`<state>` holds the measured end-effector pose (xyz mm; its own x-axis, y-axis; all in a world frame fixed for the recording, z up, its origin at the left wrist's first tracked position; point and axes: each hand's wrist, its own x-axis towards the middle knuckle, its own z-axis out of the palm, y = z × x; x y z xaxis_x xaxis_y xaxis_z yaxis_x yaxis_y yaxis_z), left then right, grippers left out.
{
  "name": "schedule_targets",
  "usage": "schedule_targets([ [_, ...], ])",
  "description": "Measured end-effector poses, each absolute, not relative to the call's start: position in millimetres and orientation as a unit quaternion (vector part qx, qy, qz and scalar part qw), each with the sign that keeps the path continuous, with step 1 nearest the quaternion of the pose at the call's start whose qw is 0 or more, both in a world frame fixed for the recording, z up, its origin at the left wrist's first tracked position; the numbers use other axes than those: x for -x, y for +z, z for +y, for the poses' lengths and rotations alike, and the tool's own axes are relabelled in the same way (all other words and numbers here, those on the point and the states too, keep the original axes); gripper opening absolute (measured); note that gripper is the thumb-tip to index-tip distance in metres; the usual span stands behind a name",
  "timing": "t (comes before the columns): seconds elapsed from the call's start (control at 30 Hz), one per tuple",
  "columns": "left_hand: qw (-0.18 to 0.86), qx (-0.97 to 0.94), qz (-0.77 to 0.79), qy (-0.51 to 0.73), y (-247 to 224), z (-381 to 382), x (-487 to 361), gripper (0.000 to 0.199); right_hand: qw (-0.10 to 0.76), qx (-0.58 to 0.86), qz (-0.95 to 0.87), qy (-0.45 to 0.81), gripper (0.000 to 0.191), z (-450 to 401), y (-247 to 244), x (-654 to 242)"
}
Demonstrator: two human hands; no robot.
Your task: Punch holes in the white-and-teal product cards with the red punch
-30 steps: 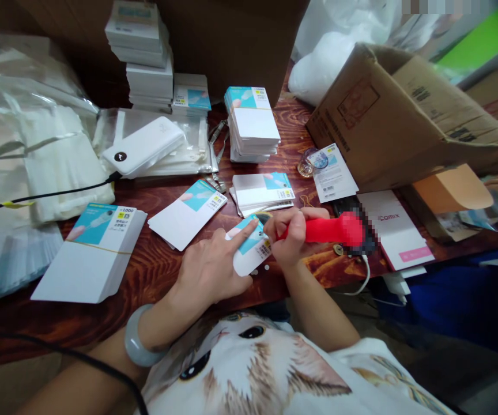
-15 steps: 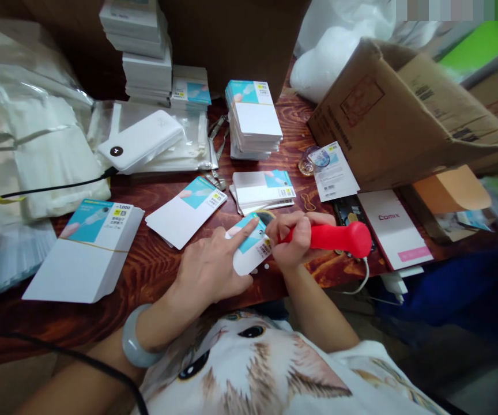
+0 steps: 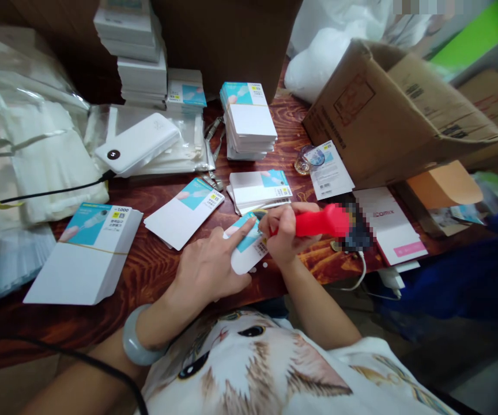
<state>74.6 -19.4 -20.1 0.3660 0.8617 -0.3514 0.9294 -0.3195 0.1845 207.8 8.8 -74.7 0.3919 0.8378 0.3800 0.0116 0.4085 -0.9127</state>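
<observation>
My left hand (image 3: 208, 265) holds a blue-and-white printed card (image 3: 244, 262) low over the wooden table, index finger stretched along the top and thumb by its lower edge. Fingers of my right hand (image 3: 281, 233) are wrapped around a red-handled hole punch (image 3: 322, 221). Its head is mostly hidden at the card's right edge. Several tiny white discs (image 3: 265, 265) lie beside the card. Just beyond it sits a small stack of cards (image 3: 249, 185). To the left of that, a few more cards (image 3: 184, 210) are fanned slightly.
A banded card bundle (image 3: 80, 259) is at left, another pile (image 3: 251, 121) behind. A white power bank (image 3: 139, 144) rests on plastic bags. At right are a cardboard box (image 3: 361, 115), a loose card (image 3: 331, 170) and a Comix box (image 3: 393, 225). A black cable (image 3: 85, 360) crosses lower left.
The red handle has swung a little left and away from me, with my right hand shifting slightly the same way. My left hand stays on the card. The whole view has shifted slightly.
</observation>
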Motion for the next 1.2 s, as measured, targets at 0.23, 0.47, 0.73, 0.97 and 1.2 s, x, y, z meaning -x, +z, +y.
schedule_targets([
  [0.23,0.251,-0.789,0.561,-0.005,-20,-21,-59,0.101,0.850,0.370,-0.272,0.256,0.035,22,-5,-240],
  [0.47,0.838,-0.348,0.290,0.306,-29,-13,-26,0.075,0.641,0.484,-0.359,0.476,0.040,32,-11,-275],
  [0.73,0.965,-0.111,0.075,0.224,-24,-16,-34,0.073,0.452,0.405,-0.570,0.554,0.051,39,-5,-260],
  [0.97,0.964,-0.106,0.126,0.207,-24,-18,-45,0.065,0.413,0.411,-0.595,0.554,0.044,46,3,-254],
  [1.2,0.964,-0.052,0.158,0.210,-13,-17,-48,0.058,0.431,0.410,-0.494,0.634,0.049,49,-17,-255],
])
